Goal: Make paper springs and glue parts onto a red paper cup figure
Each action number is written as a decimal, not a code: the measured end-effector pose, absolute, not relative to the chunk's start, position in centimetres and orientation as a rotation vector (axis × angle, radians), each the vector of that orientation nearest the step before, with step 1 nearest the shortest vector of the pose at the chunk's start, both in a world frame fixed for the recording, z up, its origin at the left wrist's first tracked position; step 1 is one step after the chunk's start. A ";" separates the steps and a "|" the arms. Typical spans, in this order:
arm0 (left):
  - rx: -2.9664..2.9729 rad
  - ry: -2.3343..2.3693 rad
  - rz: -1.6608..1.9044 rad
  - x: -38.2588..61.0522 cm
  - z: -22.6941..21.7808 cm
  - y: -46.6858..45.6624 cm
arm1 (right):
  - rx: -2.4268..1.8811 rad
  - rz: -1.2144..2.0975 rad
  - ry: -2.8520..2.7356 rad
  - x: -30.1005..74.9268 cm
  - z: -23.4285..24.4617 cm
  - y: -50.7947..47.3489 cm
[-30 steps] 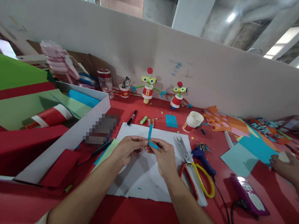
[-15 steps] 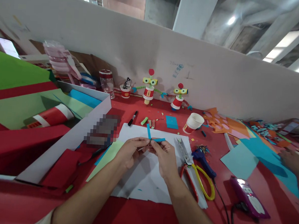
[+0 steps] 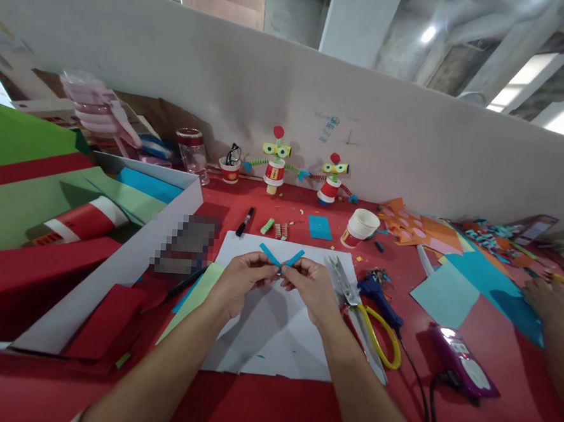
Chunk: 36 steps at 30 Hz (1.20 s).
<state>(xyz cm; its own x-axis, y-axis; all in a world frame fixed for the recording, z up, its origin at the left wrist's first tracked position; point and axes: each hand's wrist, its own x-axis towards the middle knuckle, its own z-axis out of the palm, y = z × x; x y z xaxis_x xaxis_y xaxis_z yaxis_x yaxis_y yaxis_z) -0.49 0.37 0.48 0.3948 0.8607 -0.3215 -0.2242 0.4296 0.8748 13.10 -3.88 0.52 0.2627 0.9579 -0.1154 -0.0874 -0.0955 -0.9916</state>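
Note:
Two blue paper strips meet in a V above the white paper (image 3: 274,338). My left hand (image 3: 246,279) pinches the left blue paper strip (image 3: 270,255) near its lower end. The right blue paper strip (image 3: 296,258) is pinched between the thumb and fingers of my right hand (image 3: 309,283). My fingertips nearly touch where the strips come together; whether the strips are joined there is hidden. Scissors with red and yellow handles (image 3: 353,292) lie just right of my right hand. Beyond my hands are folded paper springs, one green (image 3: 267,226) and others red (image 3: 281,231).
Two paper-cup figures (image 3: 275,170) stand by the wall. A stack of paper cups (image 3: 360,227), a blue glue gun (image 3: 381,300) and a purple corded device (image 3: 464,362) are on the right. At left stands an open box (image 3: 167,210). Another person's hand (image 3: 546,300) is at far right.
The blue strips have swung from a wide angle, one upright and one nearly level, into an even V. Both hands keep their pinch. The other person's hand now has a yellow-handled tool near it.

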 end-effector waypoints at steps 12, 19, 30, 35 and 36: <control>0.810 0.889 0.871 -0.4 0.0 0.6 | -1.303 1.150 -0.829 12.7 0.4 -3.8; 0.758 0.825 0.994 0.2 -0.4 0.3 | -1.154 1.225 -0.639 12.3 0.6 -3.7; 0.838 0.792 1.035 0.2 -0.4 0.3 | -1.164 1.156 -0.689 12.3 0.4 -3.8; 0.651 0.723 0.851 -0.3 -0.4 0.8 | -1.103 1.265 -0.659 12.7 0.9 -3.8; 0.623 0.737 0.820 -0.3 -0.4 0.9 | -1.108 1.267 -0.669 12.7 0.9 -3.8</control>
